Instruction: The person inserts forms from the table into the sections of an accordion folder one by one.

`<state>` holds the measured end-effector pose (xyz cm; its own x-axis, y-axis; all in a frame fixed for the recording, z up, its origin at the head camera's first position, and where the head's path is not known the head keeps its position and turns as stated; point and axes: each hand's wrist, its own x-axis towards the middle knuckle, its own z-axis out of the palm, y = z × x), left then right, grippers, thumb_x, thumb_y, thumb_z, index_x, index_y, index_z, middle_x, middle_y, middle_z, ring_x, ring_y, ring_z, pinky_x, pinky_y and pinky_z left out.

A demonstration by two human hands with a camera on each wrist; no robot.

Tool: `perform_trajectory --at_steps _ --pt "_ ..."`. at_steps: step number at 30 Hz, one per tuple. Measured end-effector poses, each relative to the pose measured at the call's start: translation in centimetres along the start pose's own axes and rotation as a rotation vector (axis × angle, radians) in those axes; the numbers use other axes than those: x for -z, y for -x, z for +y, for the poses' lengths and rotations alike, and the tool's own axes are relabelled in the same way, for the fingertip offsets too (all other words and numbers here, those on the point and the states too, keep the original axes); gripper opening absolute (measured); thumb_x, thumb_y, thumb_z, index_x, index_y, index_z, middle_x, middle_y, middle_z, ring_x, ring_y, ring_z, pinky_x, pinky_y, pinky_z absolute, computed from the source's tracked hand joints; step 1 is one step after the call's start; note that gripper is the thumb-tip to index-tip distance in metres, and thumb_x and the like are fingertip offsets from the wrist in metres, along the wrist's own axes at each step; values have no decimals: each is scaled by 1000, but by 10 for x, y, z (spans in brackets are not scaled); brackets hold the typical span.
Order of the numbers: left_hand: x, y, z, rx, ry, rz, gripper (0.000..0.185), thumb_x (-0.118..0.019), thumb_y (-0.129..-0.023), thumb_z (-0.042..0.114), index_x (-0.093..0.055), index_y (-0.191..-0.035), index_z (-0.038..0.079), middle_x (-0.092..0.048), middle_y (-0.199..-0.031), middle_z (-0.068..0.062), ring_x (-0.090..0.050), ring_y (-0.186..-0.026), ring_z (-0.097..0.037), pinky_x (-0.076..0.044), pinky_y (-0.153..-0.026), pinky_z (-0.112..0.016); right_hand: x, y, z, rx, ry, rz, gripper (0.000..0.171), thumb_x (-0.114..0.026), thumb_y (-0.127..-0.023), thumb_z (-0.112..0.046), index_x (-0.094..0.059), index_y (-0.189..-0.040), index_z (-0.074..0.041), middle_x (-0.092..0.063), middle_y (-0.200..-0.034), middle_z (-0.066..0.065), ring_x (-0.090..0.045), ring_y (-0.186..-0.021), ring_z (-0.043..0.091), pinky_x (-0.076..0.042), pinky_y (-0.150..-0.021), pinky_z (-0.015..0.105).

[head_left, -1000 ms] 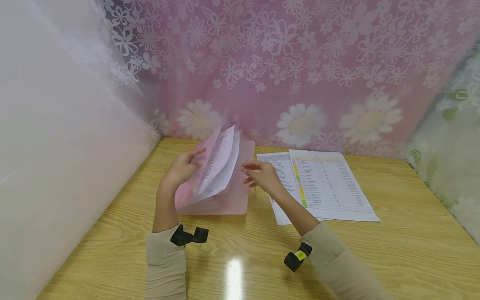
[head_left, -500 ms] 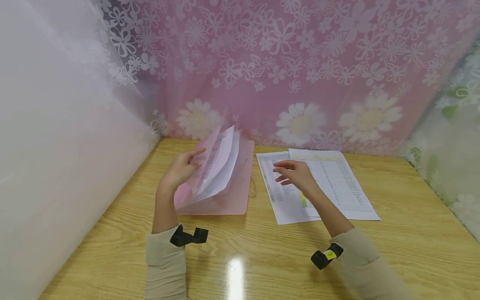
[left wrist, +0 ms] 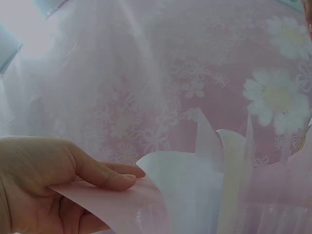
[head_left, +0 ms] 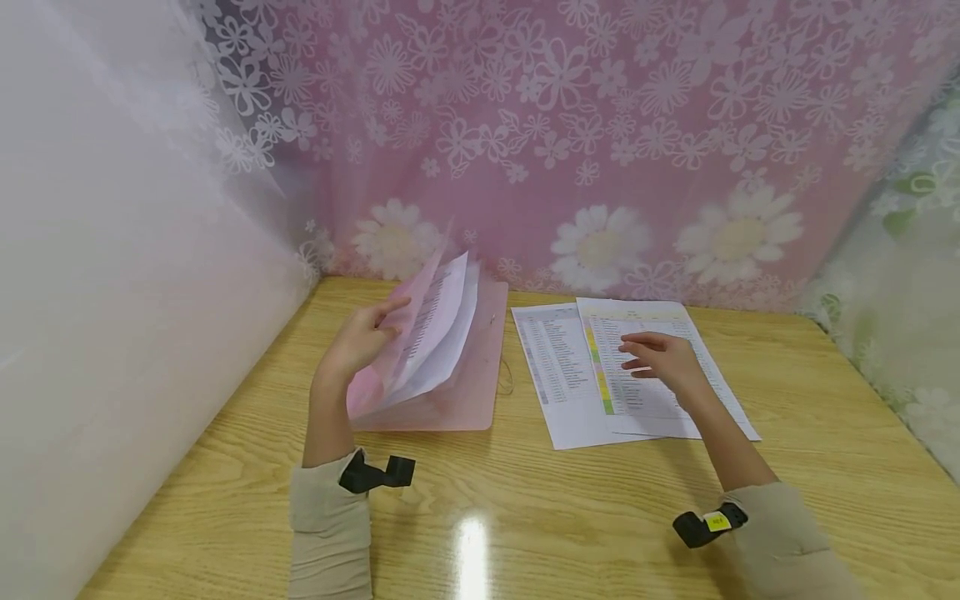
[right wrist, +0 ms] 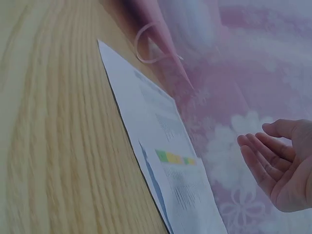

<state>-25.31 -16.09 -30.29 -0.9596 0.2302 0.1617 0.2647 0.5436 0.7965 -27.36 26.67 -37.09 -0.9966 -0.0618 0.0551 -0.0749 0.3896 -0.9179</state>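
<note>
A pink translucent folder (head_left: 480,400) lies on the left half of the table, its cover lifted and its inner sleeves fanned up. My left hand (head_left: 362,340) pinches the raised cover (left wrist: 122,200) between thumb and fingers, as the left wrist view shows. Printed white sheets (head_left: 442,308) stand tilted inside the folder. Over on the right, my right hand (head_left: 666,362) hovers above two overlapping printed papers, its fingers loosely bent and holding nothing. The upper paper (head_left: 697,417) carries a yellow and green column; the lower paper (head_left: 558,358) sticks out at its left.
A thin elastic loop (head_left: 507,377) hangs from the folder's right edge. The wooden table (head_left: 420,533) meets a pink flowered curtain (head_left: 525,167) at the back. A pale wall (head_left: 150,250) borders the left side.
My right hand has moved right, from beside the folder's edge to above the upper paper. The left hand keeps the cover raised in the same place.
</note>
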Motion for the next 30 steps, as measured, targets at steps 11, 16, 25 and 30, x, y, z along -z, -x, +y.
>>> perform_trajectory --at_steps 11,16,25,30 --pt "0 0 0 0 -2 0 46 -44 -90 -3 -44 -136 1 -38 -138 -17 -22 -46 -8 -29 -48 -24 59 25 36 -52 -56 99 48 -57 -91 -28 -49 -123 6 -63 -89 -19 -64 -80 6 -50 -70 24" --pt "0 0 1 5 2 -2 46 -44 -90 -2 -44 -136 2 -38 -139 -18 -22 -45 -8 -29 -47 -23 74 32 57 -82 164 147 57 -57 -91 -31 -46 -126 13 -61 -98 -7 -57 -87 2 -48 -73 23" --pt "0 1 1 20 23 -12 47 -45 -90 -3 -43 -137 2 -42 -134 -18 -22 -45 -8 -27 -46 -22 89 42 93 -143 308 160 63 -51 -93 -37 -39 -133 10 -28 -135 36 -26 -120 52 -27 -92 59" --pt "1 0 1 19 27 -13 49 -43 -89 -4 -43 -137 3 -40 -136 -19 -22 -44 -6 -27 -45 -21 91 41 107 -115 339 201 63 -54 -91 -36 -40 -133 10 -38 -131 33 -35 -118 47 -31 -90 54"
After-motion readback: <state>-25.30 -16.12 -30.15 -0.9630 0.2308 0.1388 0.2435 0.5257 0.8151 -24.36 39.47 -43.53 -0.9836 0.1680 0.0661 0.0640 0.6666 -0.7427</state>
